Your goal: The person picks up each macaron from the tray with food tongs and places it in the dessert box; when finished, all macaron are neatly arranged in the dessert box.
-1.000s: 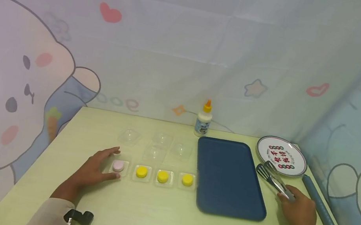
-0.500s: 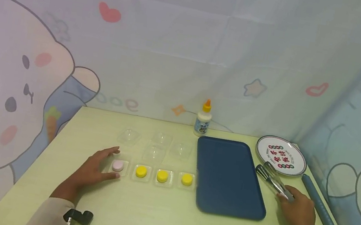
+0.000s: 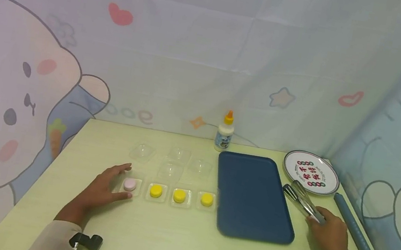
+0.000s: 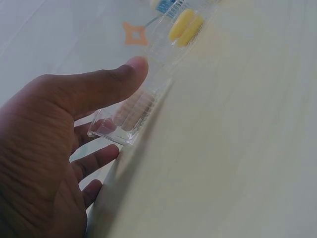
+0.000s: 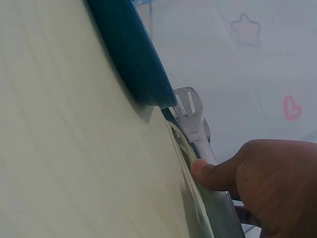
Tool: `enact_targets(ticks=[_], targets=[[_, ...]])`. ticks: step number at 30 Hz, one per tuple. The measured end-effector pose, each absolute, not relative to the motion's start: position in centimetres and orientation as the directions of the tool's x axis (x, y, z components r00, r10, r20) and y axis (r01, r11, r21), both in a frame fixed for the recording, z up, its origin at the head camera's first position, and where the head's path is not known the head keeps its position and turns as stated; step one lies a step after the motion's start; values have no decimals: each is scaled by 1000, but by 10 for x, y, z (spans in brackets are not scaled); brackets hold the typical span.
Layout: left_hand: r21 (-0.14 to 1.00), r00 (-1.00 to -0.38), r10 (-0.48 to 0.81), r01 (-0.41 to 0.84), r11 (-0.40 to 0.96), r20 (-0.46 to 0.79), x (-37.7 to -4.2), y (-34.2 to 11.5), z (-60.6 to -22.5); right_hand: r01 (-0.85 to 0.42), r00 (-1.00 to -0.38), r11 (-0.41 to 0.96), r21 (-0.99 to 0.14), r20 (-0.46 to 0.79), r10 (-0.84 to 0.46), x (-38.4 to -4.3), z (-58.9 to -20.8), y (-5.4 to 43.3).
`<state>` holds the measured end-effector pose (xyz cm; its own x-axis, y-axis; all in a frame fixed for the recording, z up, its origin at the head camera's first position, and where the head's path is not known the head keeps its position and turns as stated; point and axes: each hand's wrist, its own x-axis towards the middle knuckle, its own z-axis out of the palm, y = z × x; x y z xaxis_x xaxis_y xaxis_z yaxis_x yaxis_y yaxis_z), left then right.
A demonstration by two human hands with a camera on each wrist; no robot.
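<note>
A pink macaron (image 3: 130, 184) sits in a clear plastic box at the left end of a row. My left hand (image 3: 102, 188) holds this clear plastic box (image 4: 126, 130), thumb on the near side and fingers on the far side; how firmly, I cannot tell. To its right, several yellow macarons (image 3: 179, 196) lie in matching boxes. On the right, my right hand (image 3: 329, 235) grips metal tongs (image 3: 305, 201) by the handles, thumb on top in the right wrist view. The slotted tong heads (image 5: 187, 105) stand apart, close to the tray and plate.
Several clear domed plastic pieces (image 3: 170, 170) lie behind the row. A blue tray (image 3: 255, 200) occupies the right centre. At the back are a white glue-like bottle (image 3: 224, 135) with an orange tip and a patterned plate (image 3: 312, 173). A long blue-grey strip (image 3: 361, 242) lines the right edge.
</note>
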<state>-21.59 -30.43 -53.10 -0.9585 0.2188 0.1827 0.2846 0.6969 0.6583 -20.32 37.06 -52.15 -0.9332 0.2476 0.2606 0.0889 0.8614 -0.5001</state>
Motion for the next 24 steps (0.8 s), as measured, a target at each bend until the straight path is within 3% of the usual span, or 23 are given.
enact_targets(ticks=[10,24], targets=[[669,-949,230,316,673,217,-213,-302,-524,90,-937,865,-494,252,241,-201,-518,367],[626,-902,272,429,651,335,-214,-260,-491,-148,-914,900,-411,404,34,-213,-491,312]])
